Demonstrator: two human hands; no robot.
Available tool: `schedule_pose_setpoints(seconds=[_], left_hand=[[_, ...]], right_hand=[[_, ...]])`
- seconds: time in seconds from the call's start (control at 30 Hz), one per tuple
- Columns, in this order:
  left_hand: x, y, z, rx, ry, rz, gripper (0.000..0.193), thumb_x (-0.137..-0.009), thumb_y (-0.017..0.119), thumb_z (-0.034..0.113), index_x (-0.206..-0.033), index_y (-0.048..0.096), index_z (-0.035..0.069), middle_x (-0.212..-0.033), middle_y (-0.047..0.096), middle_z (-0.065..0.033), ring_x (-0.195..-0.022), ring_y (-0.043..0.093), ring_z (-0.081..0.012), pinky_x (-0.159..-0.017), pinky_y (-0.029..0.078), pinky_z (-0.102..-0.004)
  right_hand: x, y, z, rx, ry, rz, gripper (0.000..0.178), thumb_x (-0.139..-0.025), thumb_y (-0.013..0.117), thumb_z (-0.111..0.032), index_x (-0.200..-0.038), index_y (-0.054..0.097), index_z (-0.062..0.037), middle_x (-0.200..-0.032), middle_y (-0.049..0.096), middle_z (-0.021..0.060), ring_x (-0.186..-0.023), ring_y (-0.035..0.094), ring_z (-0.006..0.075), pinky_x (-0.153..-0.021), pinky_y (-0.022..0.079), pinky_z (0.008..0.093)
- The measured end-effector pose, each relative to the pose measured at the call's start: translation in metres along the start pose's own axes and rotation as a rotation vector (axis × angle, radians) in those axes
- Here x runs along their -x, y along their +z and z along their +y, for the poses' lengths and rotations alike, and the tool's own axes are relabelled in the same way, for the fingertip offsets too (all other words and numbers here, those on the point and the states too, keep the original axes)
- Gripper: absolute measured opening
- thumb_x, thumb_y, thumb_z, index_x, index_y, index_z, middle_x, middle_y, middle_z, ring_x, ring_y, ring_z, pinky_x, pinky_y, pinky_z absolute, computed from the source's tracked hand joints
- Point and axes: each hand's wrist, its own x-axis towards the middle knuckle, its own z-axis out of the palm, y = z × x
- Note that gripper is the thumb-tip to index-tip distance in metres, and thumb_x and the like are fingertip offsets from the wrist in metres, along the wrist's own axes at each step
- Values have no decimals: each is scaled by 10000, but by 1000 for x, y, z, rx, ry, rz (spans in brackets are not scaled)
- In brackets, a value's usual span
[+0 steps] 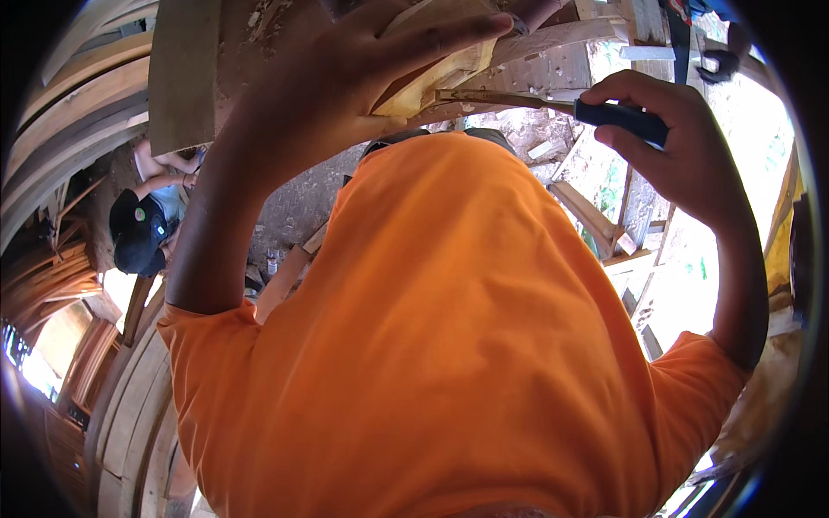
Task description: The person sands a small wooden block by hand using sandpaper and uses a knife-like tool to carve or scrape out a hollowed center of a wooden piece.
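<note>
Two hands are up at twelve o'clock in my view: my left hand (345, 78) lies open, fingers spread flat against a pale wood block (436, 78), while my right hand (669, 142) is closed round the dark handle of a chisel (553, 105) at about one o'clock. Its metal blade runs left from the handle, the tip touching the block's lower edge just beside my left fingertips. An orange shirt (449, 345) fills the lower view, and another person in a black cap (134, 233) crouches at nine o'clock.

Head camera, looking down, close over torso.
</note>
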Motion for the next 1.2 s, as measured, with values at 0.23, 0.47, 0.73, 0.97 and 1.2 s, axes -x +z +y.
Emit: schedule_pose_setpoints(seconds=[0.23, 0.47, 0.73, 0.97, 1.2], left_hand=[[6, 13, -1, 44, -167, -13, 784, -918, 705, 51, -1611, 399, 253, -1223, 643, -185, -1077, 660, -358, -895, 552, -418], [-1, 11, 25, -50, -181, 97, 984, -778, 892, 274, -1614, 379, 195, -1441, 542, -291, -1355, 533, -464, -1031, 514, -474], [-17, 10, 55, -158, -422, -52, 1003, -770, 895, 250, -1616, 362, 172, -1506, 475, -318, -1388, 485, -501, -1069, 500, -495], [-2, 28, 39, -154, -246, 113, 1074, -711, 921, 177, -1619, 349, 172, -1549, 399, -344, -1346, 517, -512, -1062, 508, -510], [-7, 24, 38, -196, -238, 73, 1094, -700, 925, 158, -1625, 341, 181, -1482, 502, -289, -1257, 580, -494, -988, 543, -507]], right_hand=[[-5, 21, 59, -160, -182, 80, 251, -898, 725, 12, -1137, 711, -63, -959, 749, 55, -833, 701, 134, -744, 540, 280], [-17, 38, 105, -219, -298, 99, 239, -918, 744, -25, -1150, 710, -70, -982, 757, 54, -853, 731, 122, -737, 562, 259], [-27, 48, 136, -251, -315, 81, 241, -935, 737, -69, -1174, 707, -88, -923, 753, 33, -821, 734, 116, -742, 570, 256], [-47, 44, 156, -270, -377, -10, 261, -949, 733, -83, -1204, 678, -89, -1063, 726, 61, -917, 717, 151, -808, 577, 286], [-67, 36, 169, -128, -456, -32, 257, -959, 742, -110, -1202, 662, -101, -1162, 726, 75, -1052, 729, 232, -921, 593, 341]])
